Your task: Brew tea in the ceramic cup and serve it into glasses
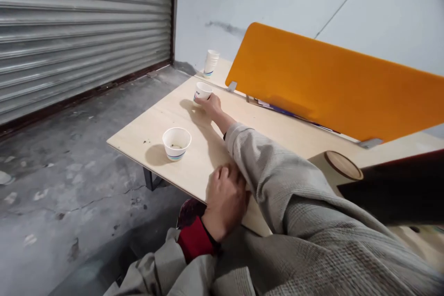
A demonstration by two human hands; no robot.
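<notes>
At the far part of the light wood table (152,125), my right hand (211,104) grips a white paper cup (203,89) by its near right side. The cup stands upright, and its inside is mostly out of sight. A second paper cup (176,141), white with blue bands, is nearer the left edge. Some liquid with dark bits lies at its bottom. My left hand (225,196) rests closed at the table's near edge, fingers curled under, so whatever may be inside is hidden.
A stack of paper cups (211,64) stands at the back corner. An orange divider panel (329,78) runs along the table on metal clips. Right of my arm are a round-lidded container (343,165) and a dark object (405,189). A roller shutter (86,23) is at left.
</notes>
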